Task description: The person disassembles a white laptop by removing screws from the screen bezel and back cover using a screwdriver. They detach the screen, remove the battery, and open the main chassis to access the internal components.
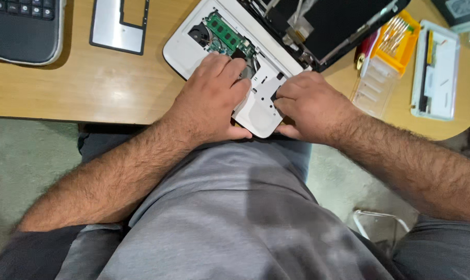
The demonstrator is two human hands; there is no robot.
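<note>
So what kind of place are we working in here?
Probably an electronics repair bench: an opened white laptop with its green circuit board exposed, an orange-and-clear screwdriver bit case, and a removed silver panel on a wooden desk.

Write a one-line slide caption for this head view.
Both hands, left hand and right hand, press on an opened white laptop at the wooden table's edge.

Two hands (214, 98), one opened laptop (255, 109)

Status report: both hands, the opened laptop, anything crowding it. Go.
Left hand and right hand both pressed on the white opened laptop, near corner overhanging the wooden desk. Circuit board exposed. Yellow screwdriver case lies close on the right.
</note>
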